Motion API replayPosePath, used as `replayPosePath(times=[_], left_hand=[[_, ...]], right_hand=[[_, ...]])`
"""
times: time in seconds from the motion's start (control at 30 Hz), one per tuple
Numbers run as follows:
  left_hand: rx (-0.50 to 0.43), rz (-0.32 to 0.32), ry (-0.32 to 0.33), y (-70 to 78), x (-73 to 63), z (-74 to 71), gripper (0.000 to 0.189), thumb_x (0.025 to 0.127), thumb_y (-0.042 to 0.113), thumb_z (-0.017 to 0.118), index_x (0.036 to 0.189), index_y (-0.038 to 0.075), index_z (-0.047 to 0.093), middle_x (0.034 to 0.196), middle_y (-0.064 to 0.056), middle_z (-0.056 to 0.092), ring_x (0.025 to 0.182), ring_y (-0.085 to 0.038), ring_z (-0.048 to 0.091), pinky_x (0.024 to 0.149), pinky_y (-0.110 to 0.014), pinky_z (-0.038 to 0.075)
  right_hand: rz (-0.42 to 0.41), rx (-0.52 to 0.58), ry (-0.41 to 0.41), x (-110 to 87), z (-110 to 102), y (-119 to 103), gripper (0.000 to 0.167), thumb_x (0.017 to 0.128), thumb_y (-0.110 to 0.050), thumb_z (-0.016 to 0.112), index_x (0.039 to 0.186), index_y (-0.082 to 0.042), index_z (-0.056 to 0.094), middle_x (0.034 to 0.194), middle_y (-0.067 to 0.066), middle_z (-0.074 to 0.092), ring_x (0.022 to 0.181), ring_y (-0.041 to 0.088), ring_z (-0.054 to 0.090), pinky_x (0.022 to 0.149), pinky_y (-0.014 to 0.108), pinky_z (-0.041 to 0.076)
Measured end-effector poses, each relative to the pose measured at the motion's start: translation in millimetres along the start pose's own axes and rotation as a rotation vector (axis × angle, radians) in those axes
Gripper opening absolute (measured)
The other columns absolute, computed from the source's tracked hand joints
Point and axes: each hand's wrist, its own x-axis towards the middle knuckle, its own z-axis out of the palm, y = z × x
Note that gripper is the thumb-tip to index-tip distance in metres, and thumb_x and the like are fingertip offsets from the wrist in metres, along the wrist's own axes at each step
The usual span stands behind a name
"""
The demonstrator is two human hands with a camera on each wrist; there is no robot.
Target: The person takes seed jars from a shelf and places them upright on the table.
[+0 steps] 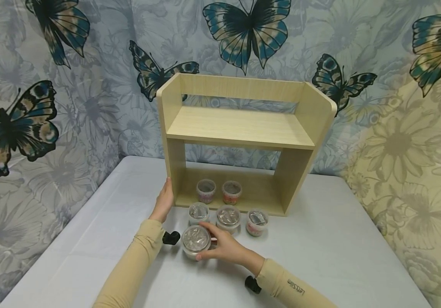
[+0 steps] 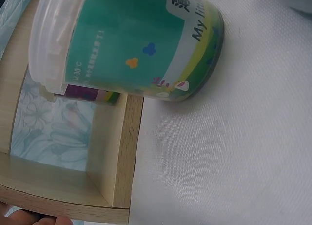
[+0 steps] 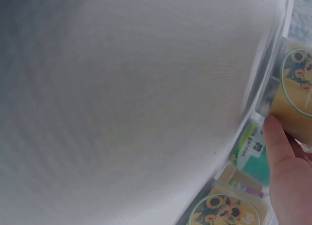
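My right hand grips a round clear-lidded plastic tub between thumb and fingers, over the front of the table. A yellow label with sunflowers shows on this tub in the right wrist view. My left hand rests against the outer left side of a light wooden shelf unit, its fingers pointing up along the panel. Between my hands and the shelf stand a teal-labelled tub, a wider lidded tub and a smaller reddish tub.
On the unit's lower board stand a purple-labelled tub and a red-labelled tub, side by side. A white cloth covers the table. Walls with butterfly patterns rise behind and beside it.
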Motion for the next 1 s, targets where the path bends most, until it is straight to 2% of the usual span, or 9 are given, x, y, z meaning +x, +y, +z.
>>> replayPosePath(times=[0.3, 0.6, 1.0], left_hand=[[0.007, -0.004, 0.019, 0.1, 0.9, 0.9, 0.086, 0.09, 0.068, 0.006, 0.149, 0.007, 0.005, 0.153, -0.014, 0.006, 0.138, -0.034, 0.003, 0.11, -0.048, 0.008], [0.005, 0.007, 0.019, -0.5, -0.2, 0.8, 0.084, 0.091, 0.066, 0.007, 0.149, 0.006, 0.006, 0.153, -0.015, 0.006, 0.138, -0.033, 0.002, 0.111, -0.047, 0.007], [-0.004, 0.006, 0.013, -0.3, 0.1, 0.9, 0.086, 0.089, 0.068, 0.007, 0.149, 0.007, 0.004, 0.153, -0.013, 0.005, 0.138, -0.031, 0.002, 0.111, -0.047, 0.008]], right_hand=[[-0.008, 0.023, -0.024, 1.3, 2.8, 5.9, 0.089, 0.071, -0.026, 0.082, 0.142, -0.003, 0.033, 0.134, 0.01, 0.046, 0.118, 0.022, 0.048, 0.089, 0.021, 0.045], [0.024, 0.04, -0.026, 1.2, 1.9, 4.3, 0.087, 0.072, -0.025, 0.082, 0.142, -0.005, 0.033, 0.133, 0.01, 0.046, 0.119, 0.023, 0.047, 0.088, 0.019, 0.045], [0.048, 0.032, -0.042, 2.3, 0.4, 4.8, 0.088, 0.073, -0.028, 0.081, 0.142, -0.007, 0.032, 0.133, 0.009, 0.046, 0.119, 0.023, 0.047, 0.092, 0.023, 0.043]])
